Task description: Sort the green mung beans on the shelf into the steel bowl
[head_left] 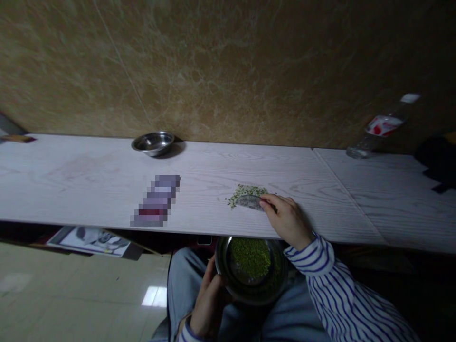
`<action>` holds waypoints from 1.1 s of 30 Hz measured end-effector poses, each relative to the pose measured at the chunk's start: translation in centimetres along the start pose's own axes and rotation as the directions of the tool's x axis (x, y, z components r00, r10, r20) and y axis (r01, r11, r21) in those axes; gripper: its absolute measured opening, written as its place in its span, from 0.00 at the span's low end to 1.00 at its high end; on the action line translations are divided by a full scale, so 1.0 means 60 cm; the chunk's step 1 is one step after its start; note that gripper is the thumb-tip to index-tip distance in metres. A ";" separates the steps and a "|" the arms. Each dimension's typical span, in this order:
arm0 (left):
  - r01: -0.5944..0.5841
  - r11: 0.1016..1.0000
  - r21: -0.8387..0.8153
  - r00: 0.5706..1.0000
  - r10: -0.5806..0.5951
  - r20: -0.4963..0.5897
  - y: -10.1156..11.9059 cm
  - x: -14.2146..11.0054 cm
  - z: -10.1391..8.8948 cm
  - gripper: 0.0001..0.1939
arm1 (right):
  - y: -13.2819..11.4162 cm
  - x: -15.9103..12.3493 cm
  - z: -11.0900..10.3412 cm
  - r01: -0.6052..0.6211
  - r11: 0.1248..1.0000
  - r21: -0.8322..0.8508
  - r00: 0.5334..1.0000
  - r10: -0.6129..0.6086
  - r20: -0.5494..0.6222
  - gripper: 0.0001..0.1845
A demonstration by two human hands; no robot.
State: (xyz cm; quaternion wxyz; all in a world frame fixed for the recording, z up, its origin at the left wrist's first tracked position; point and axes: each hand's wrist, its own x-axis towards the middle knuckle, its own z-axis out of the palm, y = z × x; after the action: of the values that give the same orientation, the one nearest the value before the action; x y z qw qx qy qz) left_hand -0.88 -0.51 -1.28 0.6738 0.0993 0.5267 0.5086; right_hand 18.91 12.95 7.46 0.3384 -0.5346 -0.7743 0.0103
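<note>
My right hand (287, 216) pinches a thin, flat, grey scraper-like piece (249, 202) with a curved edge; its exact kind is unclear. It lies against a patch of small green and pale bits (245, 189), perhaps beans or seeds, scattered on the white tabletop. Below the table's front edge, a metal bowl (256, 299) rests on my lap. A layer of small green grains (249, 256), like mung beans, covers part of its bottom. My left hand (210, 297) grips the bowl's left rim, thumb towards the inside, with some fingers hidden.
A small metal bowl (154, 143) stands near the wall, and a pixelated phone-like object (156, 202) lies left of the green bits. At the back right stands a clear plastic bottle (384, 126), beside a dark item (436, 159). Papers (90, 241) sit on a shelf below the tabletop.
</note>
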 end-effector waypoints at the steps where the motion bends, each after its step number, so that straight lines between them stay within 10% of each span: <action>1: 0.001 1.000 0.002 1.000 -0.001 0.002 0.001 -0.001 0.001 0.42 | 0.001 0.002 0.000 -0.005 1.000 0.000 1.000 0.005 0.001 0.10; 21: 0.005 1.000 -0.013 1.000 -0.005 0.004 0.003 -0.014 0.014 0.39 | 0.032 0.024 -0.011 -0.285 0.944 0.166 0.948 0.303 -0.096 0.12; 33: -0.012 1.000 0.019 1.000 0.012 -0.013 -0.001 -0.011 0.010 0.39 | 0.019 0.012 -0.012 -0.228 0.954 0.197 0.968 0.244 -0.062 0.12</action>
State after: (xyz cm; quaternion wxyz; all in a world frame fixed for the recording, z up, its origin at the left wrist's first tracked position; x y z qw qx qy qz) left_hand -0.30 -0.81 -0.65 0.6661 0.1054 0.5354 0.5085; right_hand 20.08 13.75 7.96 0.4166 -0.5887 -0.6853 0.1009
